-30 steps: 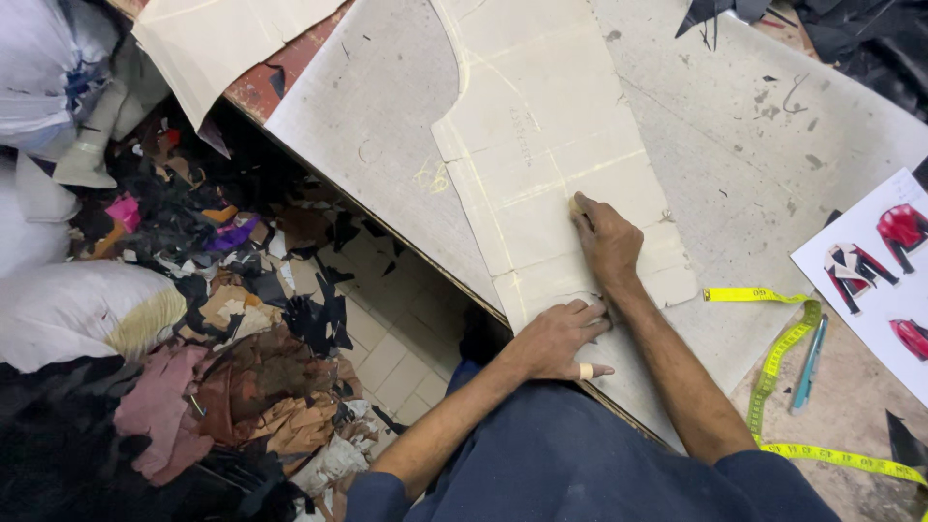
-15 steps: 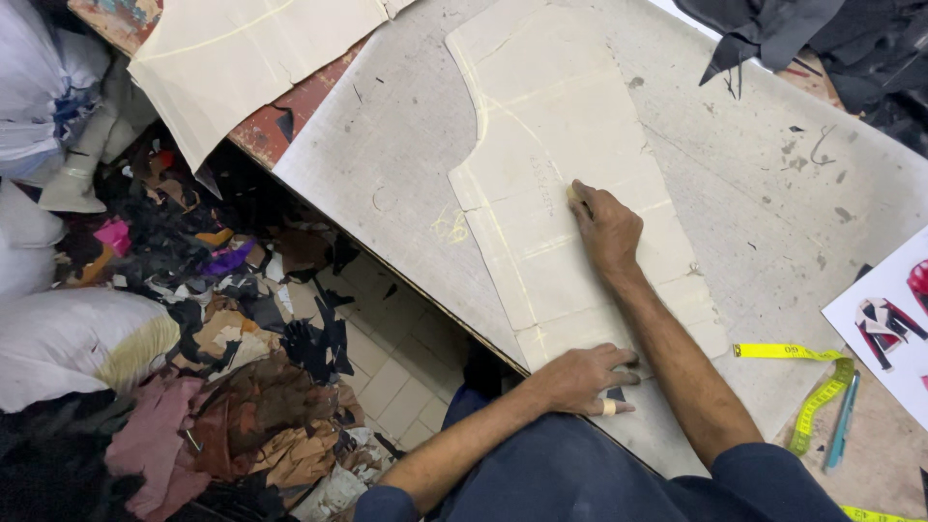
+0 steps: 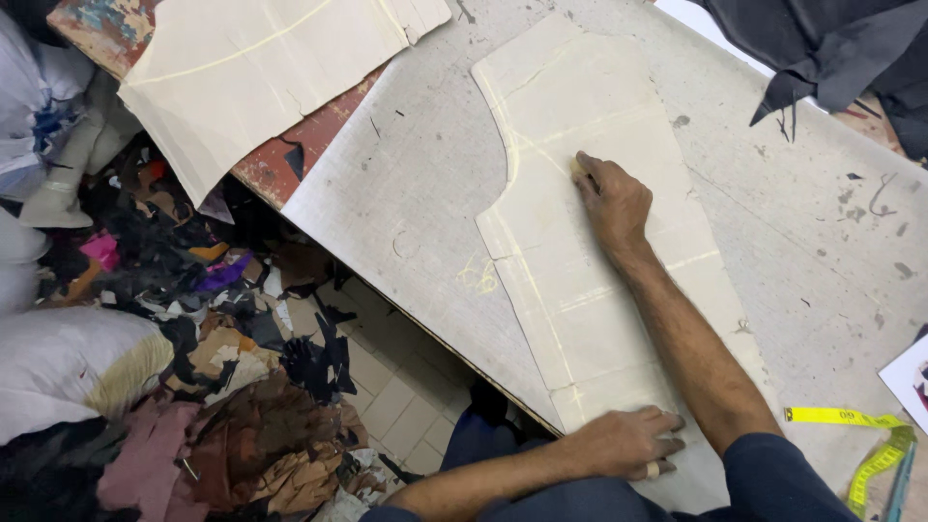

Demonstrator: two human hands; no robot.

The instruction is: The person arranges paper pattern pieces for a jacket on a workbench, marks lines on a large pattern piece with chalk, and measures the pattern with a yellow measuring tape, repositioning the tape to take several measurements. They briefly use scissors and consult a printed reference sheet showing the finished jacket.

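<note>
— Nearest the body, what is the left hand (image 3: 628, 443) doing?

— It lies flat, fingers together, pressing the bottom end of the cream paper pattern (image 3: 590, 242) onto the grey cloth (image 3: 416, 184) that covers the table. It grips nothing.

— And the right hand (image 3: 611, 198)?

— Farther up the same pattern, fingers pinched on a small pale piece of chalk (image 3: 578, 169) at the curved edge. A faint chalk line runs along that edge.

— What could go wrong?

— I'd judge the pattern could slide if the left hand's pressure eases, since only its bottom end is pinned; the traced line would then drift off the true edge. The chalk could also ride up over the paper's lip at the curve.

— Anything printed nearby?

— At the right edge, a yellow measuring tape (image 3: 870, 454) curls on the table, and just past it the corner of a white sheet (image 3: 911, 372) with small coloured pictures, mostly cut off. Farther off, another cream pattern (image 3: 251, 68) overhangs the table's far corner, dark cloth (image 3: 831, 48) sits top right, and scraps (image 3: 222, 387) litter the floor at left.
</note>
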